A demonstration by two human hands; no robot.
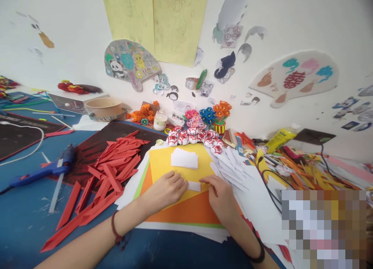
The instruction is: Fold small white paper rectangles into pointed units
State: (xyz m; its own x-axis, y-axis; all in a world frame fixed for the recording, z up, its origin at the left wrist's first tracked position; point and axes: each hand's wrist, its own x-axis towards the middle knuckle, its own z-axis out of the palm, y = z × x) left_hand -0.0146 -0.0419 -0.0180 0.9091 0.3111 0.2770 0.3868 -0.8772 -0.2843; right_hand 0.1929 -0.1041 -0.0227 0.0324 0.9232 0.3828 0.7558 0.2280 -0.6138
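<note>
A small white paper strip point(194, 186) lies on the yellow sheet point(160, 160) between my two hands. My left hand point(166, 189) has its fingers curled at the strip's left end. At its right end is my right hand point(220, 197), index finger stretched toward the strip and the other fingers bent. Just above, a stack of white paper slips point(184, 159) rests on the yellow sheet. Under it lies an orange sheet point(186, 210), with green and white sheets beneath.
Red folded strips point(116, 164) pile up at the left, beside a blue glue gun point(62, 160). White folded strips point(233, 168) lie at the right. Red-and-white folded pieces point(194, 136) and paper flowers point(207, 115) stand behind, near the wall. A yellow bottle point(281, 138) leans at the back right.
</note>
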